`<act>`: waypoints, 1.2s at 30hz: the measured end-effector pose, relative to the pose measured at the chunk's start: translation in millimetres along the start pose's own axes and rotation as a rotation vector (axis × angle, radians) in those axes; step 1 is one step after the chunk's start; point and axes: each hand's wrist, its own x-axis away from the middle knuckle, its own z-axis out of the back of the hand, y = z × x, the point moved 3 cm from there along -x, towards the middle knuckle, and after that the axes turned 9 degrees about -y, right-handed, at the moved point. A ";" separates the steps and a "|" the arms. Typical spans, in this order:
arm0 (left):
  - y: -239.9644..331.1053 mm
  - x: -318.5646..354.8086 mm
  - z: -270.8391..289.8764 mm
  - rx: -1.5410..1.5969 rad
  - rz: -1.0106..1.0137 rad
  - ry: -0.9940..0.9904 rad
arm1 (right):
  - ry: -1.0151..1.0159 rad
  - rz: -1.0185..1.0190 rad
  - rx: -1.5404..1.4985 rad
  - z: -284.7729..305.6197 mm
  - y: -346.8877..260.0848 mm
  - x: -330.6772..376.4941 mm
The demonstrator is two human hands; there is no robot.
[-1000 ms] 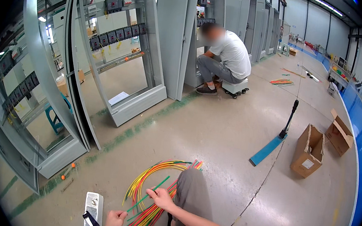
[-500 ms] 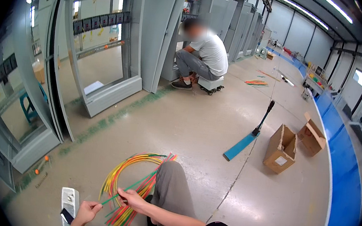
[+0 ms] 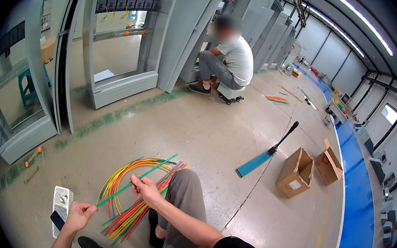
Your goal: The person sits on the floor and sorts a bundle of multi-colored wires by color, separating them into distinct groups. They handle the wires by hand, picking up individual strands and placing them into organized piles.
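Green strip [image 3: 114, 194] held, right hand [image 3: 147, 190] now sits farther from left hand [image 3: 81, 216].

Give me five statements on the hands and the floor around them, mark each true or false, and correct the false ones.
1. The left hand and right hand both hold one green strip. True.
2. The white tray stands to the right of the bundle of coloured strips. False: it stands to the left of it.
3. The other person sits on a low wheeled seat. True.
4. The long-handled tool has a red base. False: its base is blue.
5. Two cardboard boxes stand to the right of that tool. True.
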 end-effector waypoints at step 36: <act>-5.7 -4.8 35.1 -0.377 -0.059 0.202 | 0.472 0.179 0.525 165.3 -50.1 -14.2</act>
